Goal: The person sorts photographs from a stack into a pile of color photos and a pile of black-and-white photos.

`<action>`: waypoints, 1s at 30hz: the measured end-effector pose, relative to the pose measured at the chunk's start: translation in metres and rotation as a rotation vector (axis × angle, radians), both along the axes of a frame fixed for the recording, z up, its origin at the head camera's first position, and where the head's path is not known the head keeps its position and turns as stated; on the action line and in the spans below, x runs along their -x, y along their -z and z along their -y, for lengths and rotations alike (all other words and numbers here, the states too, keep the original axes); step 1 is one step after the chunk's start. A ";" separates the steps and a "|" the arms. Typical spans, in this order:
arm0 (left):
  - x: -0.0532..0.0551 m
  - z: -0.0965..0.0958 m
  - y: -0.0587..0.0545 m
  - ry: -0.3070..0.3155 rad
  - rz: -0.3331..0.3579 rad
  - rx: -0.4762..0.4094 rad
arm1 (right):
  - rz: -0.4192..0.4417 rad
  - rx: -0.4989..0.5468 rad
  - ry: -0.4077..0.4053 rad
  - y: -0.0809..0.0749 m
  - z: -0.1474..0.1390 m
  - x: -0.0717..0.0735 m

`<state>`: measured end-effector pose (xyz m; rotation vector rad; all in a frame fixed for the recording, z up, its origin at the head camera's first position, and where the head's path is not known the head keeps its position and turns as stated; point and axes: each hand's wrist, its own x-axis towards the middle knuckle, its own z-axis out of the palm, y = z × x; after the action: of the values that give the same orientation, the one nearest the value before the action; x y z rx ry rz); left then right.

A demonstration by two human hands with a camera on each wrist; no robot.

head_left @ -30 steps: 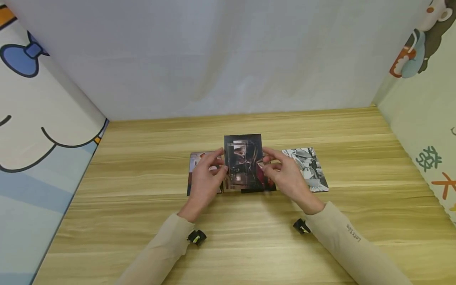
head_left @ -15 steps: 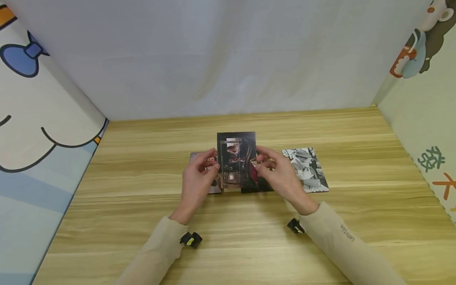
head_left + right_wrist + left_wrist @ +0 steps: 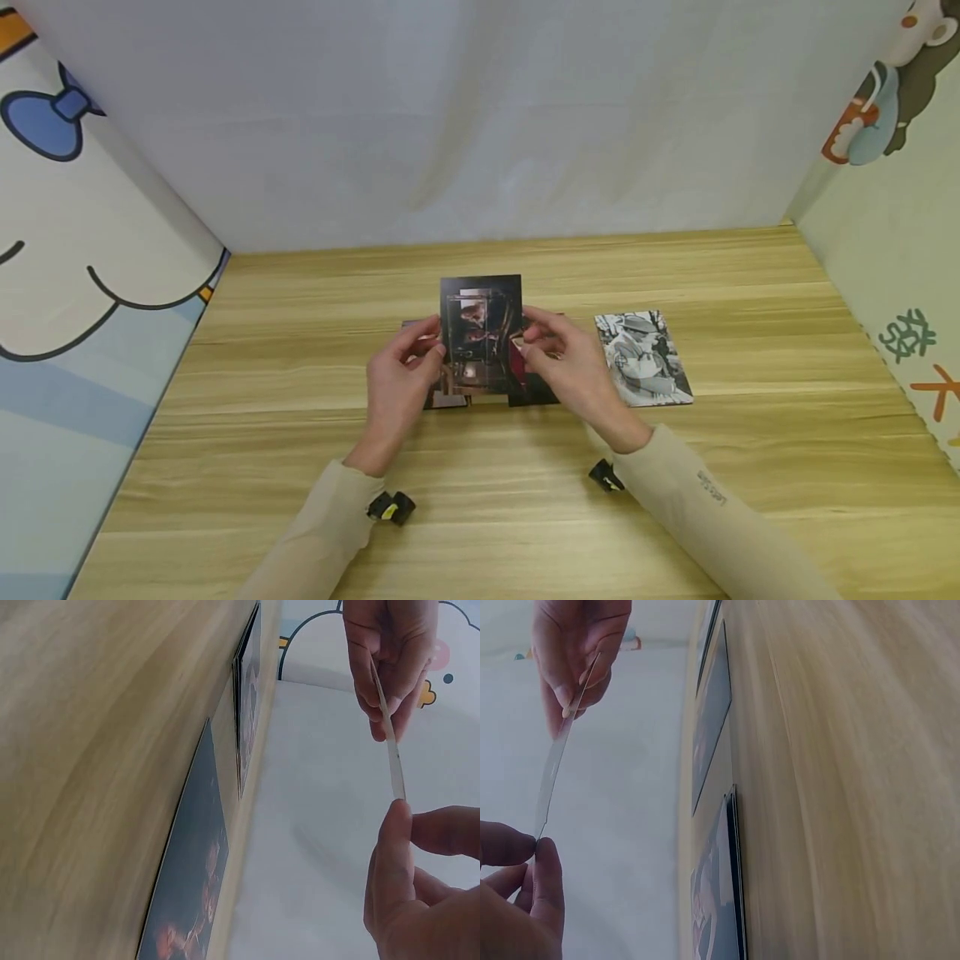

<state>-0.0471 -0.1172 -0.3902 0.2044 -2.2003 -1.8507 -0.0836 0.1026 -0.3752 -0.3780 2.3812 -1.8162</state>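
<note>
Between my two hands a photo card point(image 3: 481, 337) with a dark, brownish print is held up by its side edges. My left hand point(image 3: 397, 375) pinches its left edge between thumb and fingers, and my right hand point(image 3: 581, 379) pinches the right edge. Seen edge-on in the left wrist view, the card point(image 3: 553, 776) is thin and bows slightly, raised off the tabletop. Behind it on the table lie a small pile of photo cards point(image 3: 718, 900) at left and a dark photo card point(image 3: 191, 855) in the middle, both partly hidden in the head view.
A black-and-white photo card point(image 3: 645, 360) lies flat to the right of my right hand. The wood-grain table point(image 3: 510, 517) meets a pale cloth wall point(image 3: 487, 150) at the back. Cartoon-printed panels stand on both sides.
Both hands have shifted left together with the held photo card, from over the middle card toward the left pile. The cards on the table have stayed in place.
</note>
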 end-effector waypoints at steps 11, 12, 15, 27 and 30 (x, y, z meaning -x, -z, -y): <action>-0.002 0.013 0.000 -0.031 0.024 0.014 | -0.064 -0.029 0.012 0.002 0.014 -0.001; -0.002 0.014 0.000 -0.031 0.028 0.001 | -0.074 -0.039 0.015 0.002 0.015 -0.001; -0.003 0.018 -0.001 -0.035 0.045 -0.022 | -0.081 -0.050 0.017 0.001 0.018 -0.001; -0.005 0.031 0.000 -0.053 0.084 -0.013 | -0.068 -0.125 -0.012 0.009 0.031 -0.001; -0.006 0.034 0.002 -0.059 0.094 0.005 | -0.077 -0.157 -0.021 0.010 0.034 -0.001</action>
<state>-0.0413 -0.1510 -0.3922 0.3576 -2.2346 -1.8395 -0.0830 0.0686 -0.3855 -0.4608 2.5397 -1.6201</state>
